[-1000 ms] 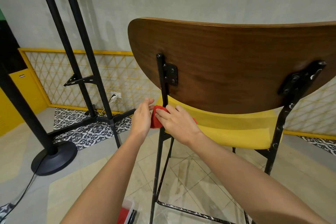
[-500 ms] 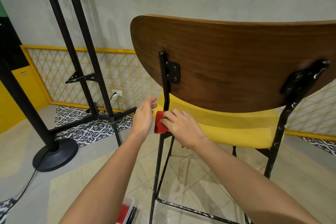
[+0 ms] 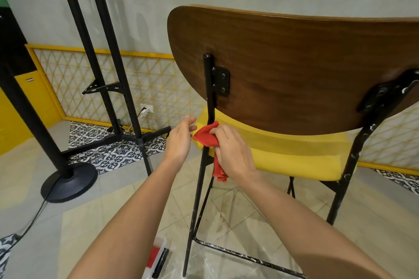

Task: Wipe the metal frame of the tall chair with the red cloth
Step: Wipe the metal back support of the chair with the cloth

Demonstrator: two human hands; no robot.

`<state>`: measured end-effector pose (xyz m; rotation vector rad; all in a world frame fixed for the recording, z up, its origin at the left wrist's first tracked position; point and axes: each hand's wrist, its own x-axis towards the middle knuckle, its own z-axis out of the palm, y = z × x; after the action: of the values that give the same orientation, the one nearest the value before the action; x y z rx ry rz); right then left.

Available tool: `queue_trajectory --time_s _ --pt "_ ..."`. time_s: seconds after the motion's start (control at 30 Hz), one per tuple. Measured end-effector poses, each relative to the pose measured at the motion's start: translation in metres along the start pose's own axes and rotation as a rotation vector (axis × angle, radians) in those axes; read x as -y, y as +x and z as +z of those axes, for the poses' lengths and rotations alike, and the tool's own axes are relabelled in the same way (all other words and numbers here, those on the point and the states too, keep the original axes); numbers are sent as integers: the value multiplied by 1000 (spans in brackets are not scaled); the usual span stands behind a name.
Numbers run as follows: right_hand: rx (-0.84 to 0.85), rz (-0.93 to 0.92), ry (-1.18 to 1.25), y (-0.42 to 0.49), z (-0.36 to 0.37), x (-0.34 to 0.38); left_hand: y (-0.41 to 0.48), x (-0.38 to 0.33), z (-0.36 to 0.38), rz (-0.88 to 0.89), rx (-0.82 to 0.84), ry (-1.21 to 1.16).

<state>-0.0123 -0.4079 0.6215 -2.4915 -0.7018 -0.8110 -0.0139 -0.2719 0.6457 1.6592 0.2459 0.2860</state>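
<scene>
Nearest, at the bottom edge of the view, a small clear box with something red inside sits on the pale tiled floor, just left of the foot of the tall chair. Two bare forearms reach forward from the lower corners. Between them the chair's black metal frame rises from the floor, with a scuffed crossbar low down running right.

The right hand grips the red cloth – fingers curled over it, bunching it against the rear upright at the back left corner of the yellow seat. A tail of cloth hangs below the palm. The left hand hovers just left of the upright, fingers straight and relaxed, holding nothing. Its fingertips lie right beside the cloth's edge, and whether they touch it cannot be told.

Above the hands the upright runs up to a bolted bracket on the curved brown wooden backrest, which hides much of the far wall.

Farther left, a round black lamp base stands on the floor with a cable trailing from it. Behind it a black stand with twin slanted poles rests on patterned tiles. Beyond – a yellow lattice panel with a wall socket, below a grey wall.
</scene>
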Motion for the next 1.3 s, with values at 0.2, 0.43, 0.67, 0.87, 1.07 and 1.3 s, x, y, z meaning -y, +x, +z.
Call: queue_trajectory --time_s 0.2,0.43,0.67,0.87,1.07,1.3 --pt "-147 -246 -199 9 -3 1 -4 1 0 9 -8 25" --pt "41 -447 -595 0 9 2 -4 18 -4 -35 -2 10" --pt "34 -527 -601 1 12 4 -6 24 -10 -33 16 43" --pt "-38 -533 -541 3 14 -6 -5 32 -12 -46 21 34" --pt "190 -600 -560 -9 27 -11 -5 40 -12 -73 21 31" --pt "-56 -449 -331 3 17 -12 -2 35 -11 -58 25 18"
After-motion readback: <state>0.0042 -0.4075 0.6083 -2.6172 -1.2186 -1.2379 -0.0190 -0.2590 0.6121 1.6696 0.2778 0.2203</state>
